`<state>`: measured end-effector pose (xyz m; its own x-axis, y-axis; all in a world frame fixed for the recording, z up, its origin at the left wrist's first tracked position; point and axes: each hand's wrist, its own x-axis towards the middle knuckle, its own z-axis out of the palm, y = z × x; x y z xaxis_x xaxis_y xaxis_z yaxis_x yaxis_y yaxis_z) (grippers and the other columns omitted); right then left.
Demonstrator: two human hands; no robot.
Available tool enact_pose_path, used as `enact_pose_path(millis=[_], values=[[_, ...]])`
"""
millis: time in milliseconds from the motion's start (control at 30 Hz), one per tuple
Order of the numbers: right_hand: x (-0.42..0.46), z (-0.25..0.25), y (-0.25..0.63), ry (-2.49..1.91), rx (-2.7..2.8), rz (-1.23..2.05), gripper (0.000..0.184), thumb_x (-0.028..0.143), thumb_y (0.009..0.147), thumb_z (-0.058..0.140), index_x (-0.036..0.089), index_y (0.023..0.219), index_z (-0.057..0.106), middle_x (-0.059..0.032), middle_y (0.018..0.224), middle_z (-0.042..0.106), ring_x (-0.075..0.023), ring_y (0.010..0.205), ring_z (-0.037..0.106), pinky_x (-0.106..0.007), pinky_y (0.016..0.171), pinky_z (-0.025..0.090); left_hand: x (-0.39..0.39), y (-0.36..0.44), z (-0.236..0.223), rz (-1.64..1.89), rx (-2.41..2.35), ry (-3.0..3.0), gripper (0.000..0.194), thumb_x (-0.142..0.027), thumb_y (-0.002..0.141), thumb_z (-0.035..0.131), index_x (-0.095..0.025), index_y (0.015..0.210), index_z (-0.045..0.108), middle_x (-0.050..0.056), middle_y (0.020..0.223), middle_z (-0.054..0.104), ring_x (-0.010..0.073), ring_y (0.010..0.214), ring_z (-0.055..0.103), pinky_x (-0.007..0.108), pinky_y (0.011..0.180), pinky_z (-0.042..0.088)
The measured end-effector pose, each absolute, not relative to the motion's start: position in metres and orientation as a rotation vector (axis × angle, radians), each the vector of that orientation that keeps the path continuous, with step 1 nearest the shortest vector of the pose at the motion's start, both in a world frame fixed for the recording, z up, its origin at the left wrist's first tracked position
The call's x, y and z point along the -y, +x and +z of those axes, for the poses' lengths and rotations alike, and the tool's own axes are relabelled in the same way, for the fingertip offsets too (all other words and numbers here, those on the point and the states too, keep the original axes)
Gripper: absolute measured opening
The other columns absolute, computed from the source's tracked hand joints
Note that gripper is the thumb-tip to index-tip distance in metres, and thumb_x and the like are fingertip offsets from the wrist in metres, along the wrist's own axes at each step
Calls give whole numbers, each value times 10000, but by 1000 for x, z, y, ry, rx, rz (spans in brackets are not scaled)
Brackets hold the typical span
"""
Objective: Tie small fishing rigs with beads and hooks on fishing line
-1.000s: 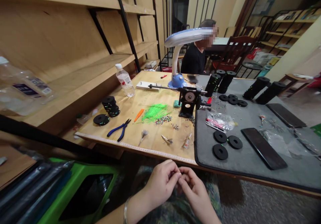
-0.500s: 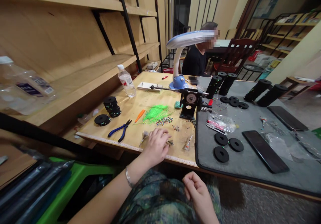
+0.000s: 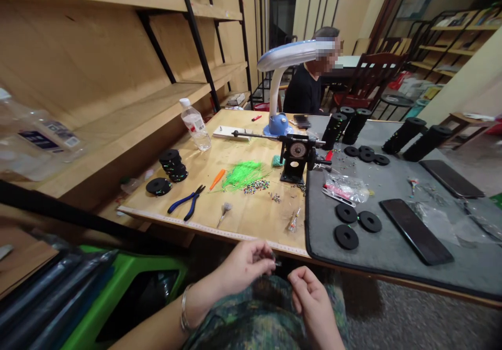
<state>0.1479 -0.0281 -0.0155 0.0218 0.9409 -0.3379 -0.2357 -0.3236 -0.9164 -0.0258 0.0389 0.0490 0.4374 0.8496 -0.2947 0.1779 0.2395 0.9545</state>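
My left hand (image 3: 251,266) is in front of the table edge, above my lap. Its thumb and fingers are closed, and a small dark bit sticks out at the tips, too small to name. Beside it, my right hand (image 3: 311,297) is pinched, thumb against forefinger; whatever it holds is hidden. On the wood near the left hand lies a small bundle of thin grey strands (image 3: 225,211). Another bundle with orange-red bits (image 3: 293,221) lies farther right. Blue-handled pliers (image 3: 187,203) rest open at the left.
Green strands (image 3: 245,175), mixed beads (image 3: 257,185) and an orange tool (image 3: 217,180) lie mid-table. Behind them stand a black winding device (image 3: 294,156), a lamp (image 3: 277,122) and a bottle (image 3: 196,125). The grey mat (image 3: 321,224) bears black foam spools (image 3: 346,236) and phones. A person (image 3: 304,91) sits beyond.
My left hand has drawn back from the tabletop to beside my right hand, with a small thing in its fingers. A small bundle by its fingertips is gone from the wood. My right hand barely moved.
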Motion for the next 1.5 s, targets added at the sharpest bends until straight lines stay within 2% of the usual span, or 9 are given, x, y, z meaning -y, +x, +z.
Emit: enact_pose_path(millis=[100, 233, 633, 933, 1233, 1500], values=[[28, -15, 145, -1336, 834, 1518, 489, 654, 712, 662, 180, 696, 541, 117, 381, 360, -56, 371, 246, -202, 414, 164, -16, -18, 25, 551, -1003, 978, 291, -344, 690, 718, -158, 805, 526, 13, 640, 657, 114, 513, 567, 220, 482, 382], [32, -15, 143, -1396, 846, 1532, 517, 680, 672, 671, 176, 680, 558, 103, 373, 399, -59, 364, 265, -200, 413, 178, 1, -12, 7, 577, -1002, 805, 346, -372, 665, 745, -162, 779, 495, 20, 636, 669, 102, 506, 579, 190, 443, 330], [31, -12, 141, -1393, 837, 1574, 497, 644, 618, 733, 170, 642, 587, 71, 385, 465, -61, 338, 321, -198, 390, 194, 8, -9, 7, 618, -1000, 792, 377, -437, 674, 744, -157, 764, 510, 13, 654, 645, 89, 515, 543, 198, 465, 347], [32, -13, 139, -1411, 866, 1523, 470, 632, 635, 724, 175, 647, 611, 68, 395, 467, -79, 357, 354, -209, 393, 237, 9, -6, 7, 636, -1017, 832, 394, -476, 686, 735, -168, 749, 497, -37, 596, 578, 68, 487, 473, 205, 494, 342], [33, -18, 138, -1457, 839, 1544, 424, 585, 656, 701, 186, 637, 562, 94, 357, 414, -63, 334, 291, -199, 390, 186, 10, -4, 5, 668, -1060, 824, 298, -407, 729, 692, -162, 769, 528, -37, 586, 557, 76, 501, 467, 209, 499, 324], [35, -25, 140, -1427, 829, 1543, 422, 580, 688, 690, 174, 670, 575, 96, 355, 420, -59, 340, 280, -198, 394, 179, 10, -1, 3, 686, -1074, 825, 185, -304, 741, 617, -173, 738, 486, -56, 552, 501, 81, 511, 415, 219, 506, 284]])
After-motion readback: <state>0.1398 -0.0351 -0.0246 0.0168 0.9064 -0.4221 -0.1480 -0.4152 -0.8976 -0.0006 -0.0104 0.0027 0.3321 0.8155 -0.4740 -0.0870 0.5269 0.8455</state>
